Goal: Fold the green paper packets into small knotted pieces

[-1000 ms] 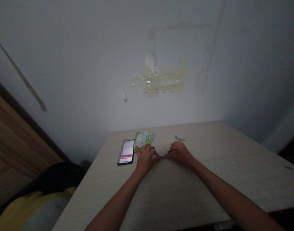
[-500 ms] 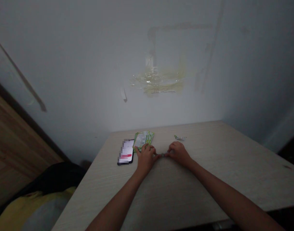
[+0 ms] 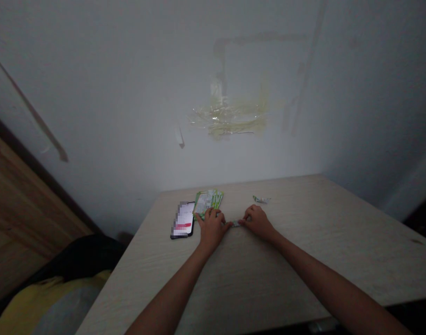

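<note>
Between my two hands, low over the table, is a small narrow strip of folded packet [image 3: 236, 223], greyish white with green. My left hand [image 3: 212, 225] pinches its left end, with the other fingers bent near the stack of packets. The right end is pinched by the curled fingers of my right hand [image 3: 257, 220]. Flat green-and-white packets [image 3: 209, 199] lie piled just beyond my left hand. A twisted or folded green-and-white packet [image 3: 261, 200] rests behind my right hand.
A phone [image 3: 183, 221] with a lit screen lies left of the packets. The pale wooden table [image 3: 321, 218] meets a wall [image 3: 129, 93] with old tape [image 3: 230, 121] on it. Yellow and grey cloth [image 3: 59, 302] is at the lower left, beside wooden boards [image 3: 14, 218].
The strip between my fingertips shows a little more of its printed face. My hands have barely shifted; the phone and the other packets stay in place.
</note>
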Motion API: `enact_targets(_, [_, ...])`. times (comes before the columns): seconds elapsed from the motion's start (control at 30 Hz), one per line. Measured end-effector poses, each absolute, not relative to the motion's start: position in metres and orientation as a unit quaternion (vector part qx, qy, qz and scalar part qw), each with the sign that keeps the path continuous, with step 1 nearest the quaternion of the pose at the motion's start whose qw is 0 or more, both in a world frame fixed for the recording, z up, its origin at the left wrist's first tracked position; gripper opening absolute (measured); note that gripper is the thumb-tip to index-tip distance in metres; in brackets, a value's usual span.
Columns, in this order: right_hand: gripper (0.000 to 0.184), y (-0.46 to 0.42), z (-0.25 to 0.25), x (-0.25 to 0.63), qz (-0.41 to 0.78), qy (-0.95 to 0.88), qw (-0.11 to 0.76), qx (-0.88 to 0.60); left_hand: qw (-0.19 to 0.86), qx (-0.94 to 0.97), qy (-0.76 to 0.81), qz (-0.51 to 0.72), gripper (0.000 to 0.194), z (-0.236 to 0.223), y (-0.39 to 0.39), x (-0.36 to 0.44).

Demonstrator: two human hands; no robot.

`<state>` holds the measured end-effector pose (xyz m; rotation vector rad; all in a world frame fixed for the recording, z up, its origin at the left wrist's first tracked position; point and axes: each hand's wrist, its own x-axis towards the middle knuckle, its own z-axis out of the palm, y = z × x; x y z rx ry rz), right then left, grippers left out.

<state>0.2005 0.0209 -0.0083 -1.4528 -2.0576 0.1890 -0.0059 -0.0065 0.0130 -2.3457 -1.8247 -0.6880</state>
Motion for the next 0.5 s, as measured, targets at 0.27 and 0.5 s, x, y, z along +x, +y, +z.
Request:
enact_targets(0.27, [0.022,0.0211,-0.0098,0.1956,0.058,-0.762,0.306,-0.568,0.046,-0.766,-0.601,-0.223,0.026,0.0104,-0.0035,-0.0058])
enact_targets(0.5, [0.018,0.0171,-0.0057,0.191,0.063,-0.752,0.299,-0.584,0.055,-0.765,-0.605,-0.216,0.025,0.0079,-0.0014,-0.0042])
